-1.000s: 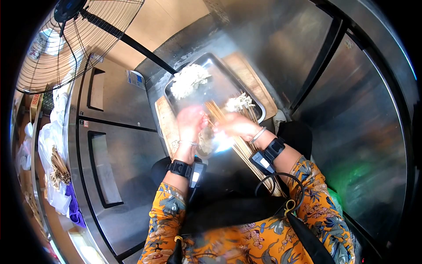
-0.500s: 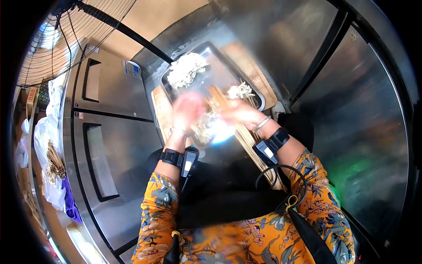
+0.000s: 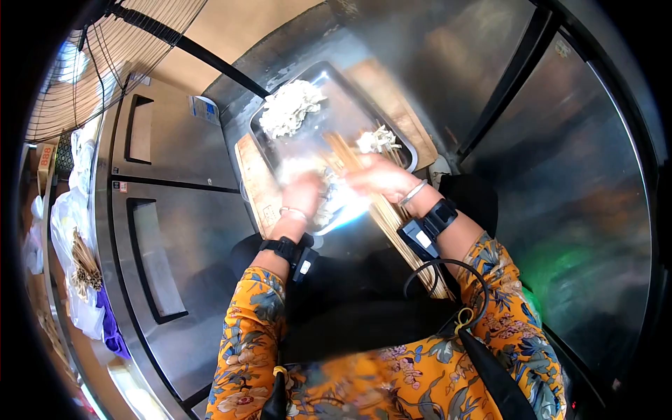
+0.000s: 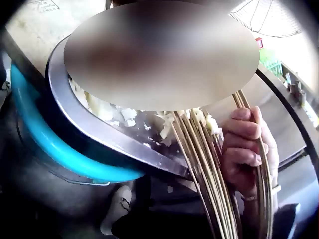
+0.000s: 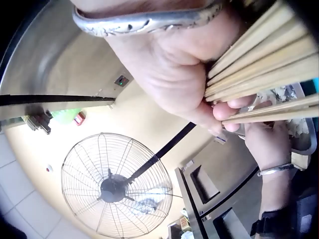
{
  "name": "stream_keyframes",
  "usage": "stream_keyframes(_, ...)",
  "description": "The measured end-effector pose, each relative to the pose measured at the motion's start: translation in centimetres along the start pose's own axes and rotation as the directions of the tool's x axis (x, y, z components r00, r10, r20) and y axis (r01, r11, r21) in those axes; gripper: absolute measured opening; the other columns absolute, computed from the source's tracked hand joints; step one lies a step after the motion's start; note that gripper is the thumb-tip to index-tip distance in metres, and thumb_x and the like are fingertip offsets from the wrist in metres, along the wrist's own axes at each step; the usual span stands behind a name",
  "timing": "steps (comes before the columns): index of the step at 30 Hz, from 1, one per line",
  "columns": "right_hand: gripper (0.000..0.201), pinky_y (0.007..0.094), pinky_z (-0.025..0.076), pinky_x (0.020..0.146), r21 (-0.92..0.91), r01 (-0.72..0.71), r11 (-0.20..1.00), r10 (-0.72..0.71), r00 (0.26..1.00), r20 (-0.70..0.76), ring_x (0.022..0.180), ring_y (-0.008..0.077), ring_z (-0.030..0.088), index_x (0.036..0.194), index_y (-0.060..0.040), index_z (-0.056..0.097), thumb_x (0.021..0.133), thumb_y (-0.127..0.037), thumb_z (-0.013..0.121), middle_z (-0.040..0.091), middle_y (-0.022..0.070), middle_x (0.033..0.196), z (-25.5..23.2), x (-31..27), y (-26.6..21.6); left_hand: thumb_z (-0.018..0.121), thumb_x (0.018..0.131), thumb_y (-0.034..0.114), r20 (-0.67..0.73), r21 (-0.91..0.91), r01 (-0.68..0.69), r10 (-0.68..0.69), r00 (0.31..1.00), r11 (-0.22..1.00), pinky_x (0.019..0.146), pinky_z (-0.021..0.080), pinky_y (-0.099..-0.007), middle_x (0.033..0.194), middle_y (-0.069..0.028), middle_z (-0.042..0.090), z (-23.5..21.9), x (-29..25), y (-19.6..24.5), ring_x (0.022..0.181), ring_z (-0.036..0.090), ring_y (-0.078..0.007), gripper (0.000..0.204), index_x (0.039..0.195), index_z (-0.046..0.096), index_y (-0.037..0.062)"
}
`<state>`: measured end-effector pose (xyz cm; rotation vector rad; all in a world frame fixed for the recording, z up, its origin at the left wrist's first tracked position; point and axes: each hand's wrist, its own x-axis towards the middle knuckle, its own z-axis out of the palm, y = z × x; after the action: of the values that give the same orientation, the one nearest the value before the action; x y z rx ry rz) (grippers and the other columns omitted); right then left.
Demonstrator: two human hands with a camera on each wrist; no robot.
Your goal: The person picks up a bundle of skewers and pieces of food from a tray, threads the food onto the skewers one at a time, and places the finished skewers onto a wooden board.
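Observation:
My right hand [image 3: 381, 176] grips a bundle of long bamboo skewers [image 3: 395, 234] that slant down toward my lap. In the right wrist view the skewers [image 5: 269, 64] pass under the curled fingers. My left hand [image 3: 302, 190] is low over the near part of a metal tray [image 3: 353, 87], blurred, among pale food pieces [image 3: 325, 210]; I cannot tell whether it pinches one. A large heap of white food pieces [image 3: 290, 108] lies at the tray's far left. Loaded skewers [image 4: 202, 169] with white pieces at their ends lie over the tray's edge.
Wooden boards [image 3: 253, 178] show beside the tray. A wire fan [image 5: 117, 186] stands at the far left. Steel cabinets [image 3: 175, 231] flank both sides. A turquoise basin [image 4: 55, 144] is below the tray. Bundled sticks [image 3: 85, 262] sit on a plastic bag at left.
My left hand has dipped from above the tray's near left down toward the pale pieces. My right hand keeps its grip on the skewers. The head view has shifted slightly.

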<state>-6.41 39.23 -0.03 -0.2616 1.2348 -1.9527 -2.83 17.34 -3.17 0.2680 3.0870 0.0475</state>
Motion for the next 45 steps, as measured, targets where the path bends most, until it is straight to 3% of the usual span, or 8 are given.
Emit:
stream_keyframes(5, 0.016, 0.0215, 0.045, 0.048, -0.033, 0.017, 0.999, -0.016, 0.999, 0.037, 0.056, 0.0078, 0.053, 0.093, -0.0026, 0.054, 0.079, -0.009, 0.059, 0.056, 0.0012, 0.07, -0.1, 0.3, 0.0, 0.064, 0.072, 0.008, -0.068, -0.248, 0.045, -0.063, 0.996, 0.968, 0.064, 0.048, -0.0289, 0.074, -0.007, 0.061, -1.5, -0.5, -0.5, 0.064, 0.057, -0.02, 0.007, 0.078, 0.062, 0.0045)
stream_keyframes(6, 0.017, 0.0216, 0.045, 0.048, -0.03, 0.017, 0.999, -0.016, 0.999, 0.031, 0.056, 0.0079, 0.053, 0.093, -0.0025, 0.054, 0.078, -0.009, 0.059, 0.056, 0.0012, 0.07, -0.1, 0.3, 0.1, 0.051, 0.079, 0.016, 0.153, -0.449, 0.233, -0.183, 0.971, 0.863, 0.07, 0.046, -0.0363, 0.09, -0.009, 0.062, -0.6, -0.3, -1.8, 0.08, 0.058, -0.0268, 0.016, 0.088, 0.062, 0.0081)
stream_keyframes(9, 0.018, 0.0218, 0.045, 0.049, -0.025, 0.02, 0.999, -0.02, 1.0, 0.012, 0.056, 0.0081, 0.053, 0.093, -0.0024, 0.053, 0.077, -0.009, 0.06, 0.056, 0.0011, 0.07, 0.1, 0.4, 0.4, 0.053, 0.079, 0.016, -0.012, -0.734, 0.149, -0.232, 0.973, 0.663, 0.07, 0.046, -0.0327, 0.09, -0.0047, 0.062, 0.5, -0.2, -3.8, 0.081, 0.058, -0.0219, 0.014, 0.086, 0.063, 0.0098)
stream_keyframes(10, 0.018, 0.0218, 0.045, 0.049, -0.022, 0.023, 0.999, -0.023, 1.0, 0.004, 0.056, 0.0082, 0.053, 0.093, -0.0025, 0.053, 0.077, -0.009, 0.06, 0.055, 0.001, 0.069, 0.2, 0.4, 0.5, 0.057, 0.085, 0.012, -0.013, -0.895, 0.1, -0.249, 0.968, 0.434, 0.065, 0.049, -0.0207, 0.086, -0.0044, 0.063, 0.5, -0.3, -4.2, 0.077, 0.059, -0.0101, 0.007, 0.09, 0.058, 0.0065)
stream_keyframes(16, 0.016, 0.0221, 0.043, 0.046, -0.089, 0.044, 0.995, -0.045, 0.999, 0.001, 0.053, 0.0087, 0.052, 0.09, -0.0035, 0.052, 0.076, -0.008, 0.059, 0.054, 0.001, 0.068, 0.8, 0.5, 0.6, 0.055, 0.085, 0.012, -0.032, -0.992, 0.002, -0.274, 0.961, 0.123, 0.068, 0.051, -0.024, 0.09, -0.0077, 0.063, 0.0, 1.5, -4.7, 0.08, 0.061, -0.0141, 0.009, 0.092, 0.056, 0.0063)
stream_keyframes(20, 0.015, 0.0215, 0.041, 0.044, -0.09, 0.057, 0.994, -0.056, 0.998, 0.013, 0.05, 0.0083, 0.05, 0.087, -0.004, 0.053, 0.075, -0.009, 0.06, 0.053, 0.0007, 0.064, 0.7, 0.9, 1.1, 0.056, 0.084, 0.012, 0.2, -0.952, 0.095, -0.355, 0.913, -0.292, 0.066, 0.051, -0.0225, 0.09, -0.0072, 0.063, -4.5, 2.1, -0.5, 0.078, 0.061, -0.0134, 0.009, 0.092, 0.056, 0.0063)
stream_keyframes(36, 0.01, 0.0222, 0.04, 0.043, -0.194, 0.041, 0.98, -0.049, 0.998, -0.037, 0.048, 0.0084, 0.05, 0.076, -0.004, 0.054, 0.075, -0.011, 0.061, 0.053, 0.0008, 0.06, 1.0, 1.1, 0.9, 0.053, 0.086, 0.008, 0.292, -0.88, 0.161, -0.241, 0.926, -0.447, 0.073, 0.051, -0.0282, 0.095, -0.0124, 0.062, -5.4, 1.5, 1.9, 0.086, 0.062, -0.0227, 0.015, 0.097, 0.057, -0.0004)
stream_keyframes(45, 0.011, 0.0209, 0.04, 0.042, -0.141, 0.061, 0.988, -0.059, 0.998, 0.018, 0.047, 0.0083, 0.05, 0.075, -0.004, 0.054, 0.076, -0.011, 0.062, 0.054, 0.0016, 0.06, 0.7, 1.3, 1.3, 0.058, 0.084, 0.016, 0.124, -0.981, 0.04, -0.46, 0.879, -0.189, 0.059, 0.051, -0.0236, 0.081, -0.0051, 0.061, -5.2, 1.4, 3.1, 0.069, 0.059, -0.0124, 0.014, 0.093, 0.056, 0.0052)
